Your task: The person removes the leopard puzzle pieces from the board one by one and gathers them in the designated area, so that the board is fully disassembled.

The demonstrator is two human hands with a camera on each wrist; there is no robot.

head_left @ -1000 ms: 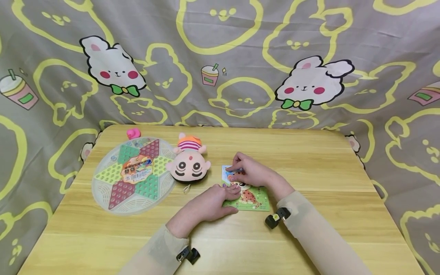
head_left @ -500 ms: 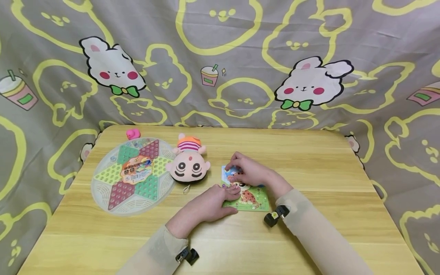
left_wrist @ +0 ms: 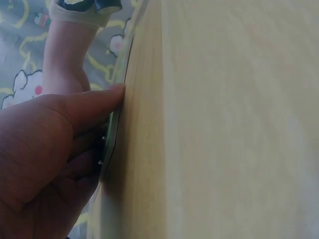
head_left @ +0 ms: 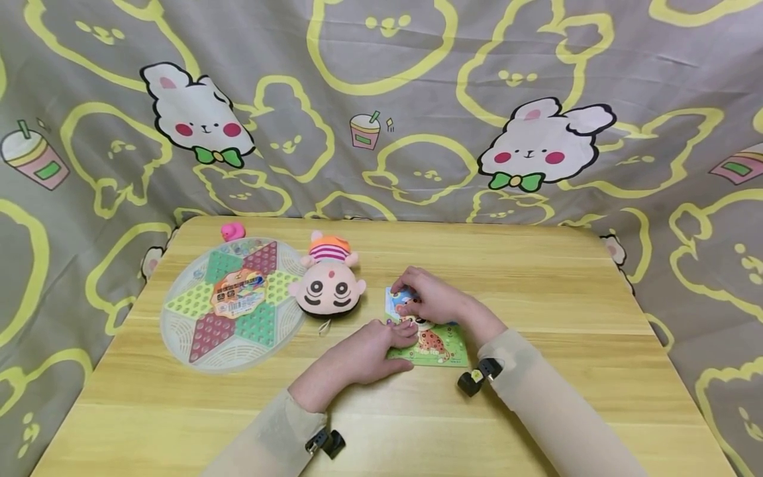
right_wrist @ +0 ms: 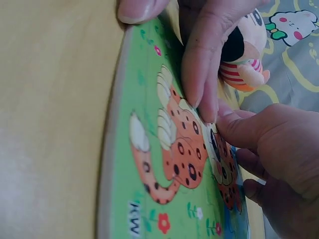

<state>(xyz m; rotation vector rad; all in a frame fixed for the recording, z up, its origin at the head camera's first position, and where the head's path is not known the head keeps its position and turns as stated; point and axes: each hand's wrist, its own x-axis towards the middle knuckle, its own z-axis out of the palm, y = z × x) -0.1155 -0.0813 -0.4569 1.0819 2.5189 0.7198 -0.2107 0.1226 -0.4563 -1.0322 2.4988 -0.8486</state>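
A flat animal picture puzzle (head_left: 450,351) lies on the table, with a spotted orange leopard on green ground. My left hand (head_left: 372,351) holds it steady. Its straight fingers lie on the picture and its thumb reaches to the near edge, as the left wrist view shows along the board's thin side (left_wrist: 111,144). My right hand (head_left: 438,295) bends over the far part, thumb and forefinger around a blue and orange puzzle piece (head_left: 403,297) by the leopard's head. In the right wrist view the thumb (right_wrist: 232,122) touches the head; the piece is largely covered.
A plush doll (head_left: 328,288) lies left of the puzzle, its string loop toward me. Beyond it is a round Chinese checkers board (head_left: 179,338) with a paper label. A small pink rubber duck (head_left: 232,231) sits at the back left. A patterned curtain (head_left: 429,79) hangs behind the table.
Over the first half second my right hand shifted slightly and more of the blue piece came into sight. Since then both hands have stayed almost still; the left has kept its place.
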